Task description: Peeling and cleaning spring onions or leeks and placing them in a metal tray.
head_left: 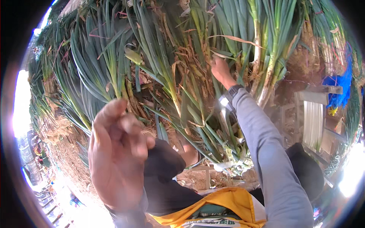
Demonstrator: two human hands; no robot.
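Observation:
My left hand [118,152] is raised close to the camera, blurred by motion. Its fingers are loosely bent and apart, and nothing shows in them. Farther off, my right hand [222,71] reaches into the pile, its fingers closed at a pale green onion leaf [224,54]. A dark wristband [234,90] sits on that wrist. Around both hands lie long green onions [152,49] with dry brown leaves [192,66] among them. To the right of my right hand stand thick green onions with white stalks [268,74].
Bundled green onions [330,53] are stacked at the far right, near a blue sheet [338,89]. A small wooden stool or frame [313,121] stands at the right. Straw-littered ground [68,148] lies at the left. My dark-clad knee [163,161] and a yellow-edged garment [228,203] are at the bottom.

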